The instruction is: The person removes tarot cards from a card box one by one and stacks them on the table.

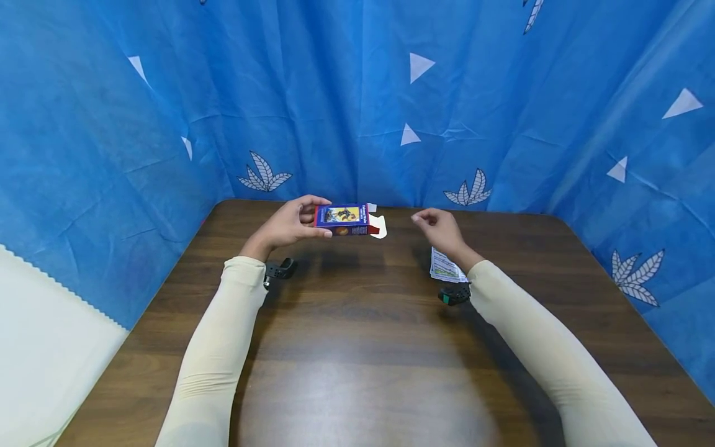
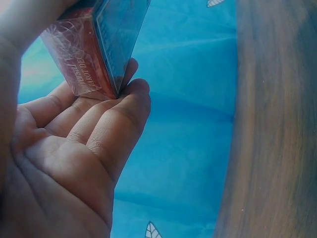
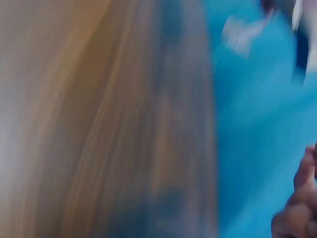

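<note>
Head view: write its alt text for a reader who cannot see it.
A person's left hand holds a small blue-and-red box above a wooden table, its open end, with a white flap, facing the curled right hand. Printed cards lie on the table, partly hidden by the right arm, and a blue patterned curtain hangs behind.

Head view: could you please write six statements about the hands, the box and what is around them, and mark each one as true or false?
1. The left hand holds the box. True.
2. The box is closed at both ends. False: the flap at one end is open.
3. Cards lie on the table. True.
4. The right hand touches the box. False: the right hand is apart from it.
5. The curtain is blue. True.
6. The sleeves are black. False: the sleeves are cream.
</note>
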A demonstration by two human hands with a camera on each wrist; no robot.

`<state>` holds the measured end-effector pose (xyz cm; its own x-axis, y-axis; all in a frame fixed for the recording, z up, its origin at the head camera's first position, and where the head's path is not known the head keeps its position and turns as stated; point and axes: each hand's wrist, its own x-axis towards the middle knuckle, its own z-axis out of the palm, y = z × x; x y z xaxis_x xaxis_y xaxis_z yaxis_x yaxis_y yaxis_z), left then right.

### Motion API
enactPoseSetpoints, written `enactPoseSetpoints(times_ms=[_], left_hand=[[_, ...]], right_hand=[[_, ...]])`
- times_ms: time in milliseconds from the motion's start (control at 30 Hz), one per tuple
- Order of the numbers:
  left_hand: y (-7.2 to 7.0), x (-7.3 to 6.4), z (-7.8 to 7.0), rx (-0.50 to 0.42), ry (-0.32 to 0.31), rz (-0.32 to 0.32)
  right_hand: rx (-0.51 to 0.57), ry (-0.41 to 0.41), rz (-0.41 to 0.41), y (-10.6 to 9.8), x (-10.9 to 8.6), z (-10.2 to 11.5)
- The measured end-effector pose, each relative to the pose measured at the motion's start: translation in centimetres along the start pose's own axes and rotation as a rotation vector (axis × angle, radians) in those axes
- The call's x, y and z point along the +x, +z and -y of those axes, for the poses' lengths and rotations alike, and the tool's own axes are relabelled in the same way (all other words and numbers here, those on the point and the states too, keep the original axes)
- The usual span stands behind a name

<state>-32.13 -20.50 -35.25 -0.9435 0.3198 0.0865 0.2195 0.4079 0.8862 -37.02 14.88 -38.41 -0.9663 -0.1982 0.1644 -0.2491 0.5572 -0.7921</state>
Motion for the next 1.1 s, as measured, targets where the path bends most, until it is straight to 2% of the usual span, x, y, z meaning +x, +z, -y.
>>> enactPoseSetpoints(times_ms=[67, 100, 167, 200, 267, 400, 700, 1100], left_hand=[[-0.1, 0.0, 0.0, 0.002, 0.009, -0.002], [-0.2, 0.0, 0.0, 0.000, 0.013, -0.003], [-0.2, 0.0, 0.0, -0.004, 0.020, -0.009], [-0.2, -0.1, 0.0, -0.008, 0.021, -0.009], [-0.1, -0.1, 0.1, -0.020, 0.017, -0.010], [0.1, -0.2, 0.1, -0.033, 0.006, -0.005], [0.1, -0.3, 0.0, -0.029, 0.005, -0.010], [-0.3, -0.2, 0.3, -0.005, 0.005, -0.017]], right_hand=[[0.239, 0.000, 0.102, 1.2, -0.1, 2.3], [0.348, 0.025, 0.161, 1.7, -0.1, 3.3], [0.500, 0.114, 0.269, 2.6, -0.2, 4.8], [0.534, 0.163, 0.312, 2.9, -0.3, 5.3], [0.512, 0.219, 0.368, 3.6, -0.3, 5.9], [0.400, 0.273, 0.407, 4.3, -0.3, 6.2], [0.327, 0.271, 0.460, 4.7, -0.4, 7.2], [0.307, 0.254, 0.367, 3.8, -0.1, 6.5]])
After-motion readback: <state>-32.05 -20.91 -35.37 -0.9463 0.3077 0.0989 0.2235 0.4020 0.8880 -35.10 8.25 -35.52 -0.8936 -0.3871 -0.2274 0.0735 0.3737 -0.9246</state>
